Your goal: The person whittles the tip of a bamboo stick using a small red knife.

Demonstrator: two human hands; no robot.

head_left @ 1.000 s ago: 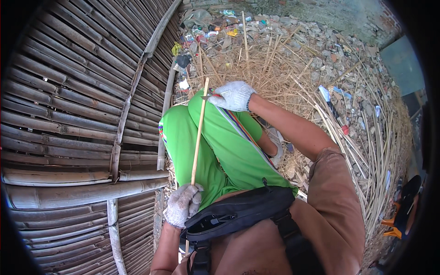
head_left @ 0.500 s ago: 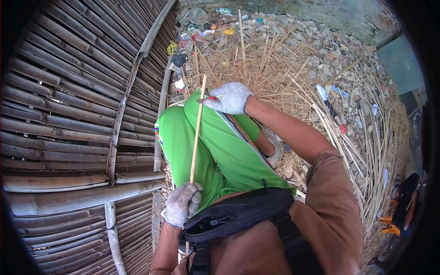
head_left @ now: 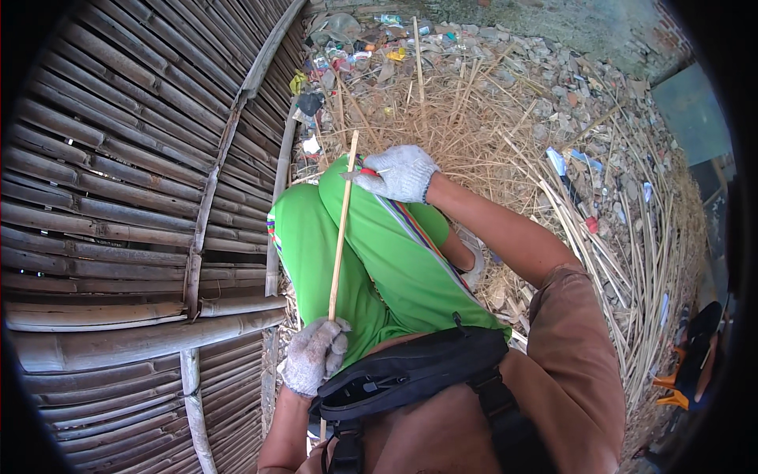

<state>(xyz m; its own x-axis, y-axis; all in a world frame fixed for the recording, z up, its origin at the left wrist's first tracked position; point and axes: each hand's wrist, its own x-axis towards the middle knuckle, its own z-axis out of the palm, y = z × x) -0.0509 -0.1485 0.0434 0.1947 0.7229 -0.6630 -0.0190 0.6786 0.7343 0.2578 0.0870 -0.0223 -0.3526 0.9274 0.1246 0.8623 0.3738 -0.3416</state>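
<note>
A long, thin bamboo strip (head_left: pixel 341 237) stands lengthwise over my green trousers (head_left: pixel 312 245). My left hand (head_left: pixel 313 357), in a greyish-white knitted glove, is closed round its lower part near my waist. Farther off, by my knee, my gloved right hand (head_left: pixel 399 171) grips a small knife (head_left: pixel 350 174) with a red handle. The blade lies against the strip a little below its upper end. Most of the knife's handle is hidden inside the right hand's fingers.
On the left rises a bamboo slat wall (head_left: pixel 118 182). Fine shavings (head_left: pixel 442 118) and rubble cover the ground ahead. A bundle of long bamboo strips (head_left: pixel 600 245) lies to the right, near an orange-and-black object (head_left: pixel 687 363). A black waist bag (head_left: pixel 414 371) sits across my lap.
The right hand and knife have shifted very slightly, and the strip's upper end has moved a little to the right. Both hands keep their holds.
</note>
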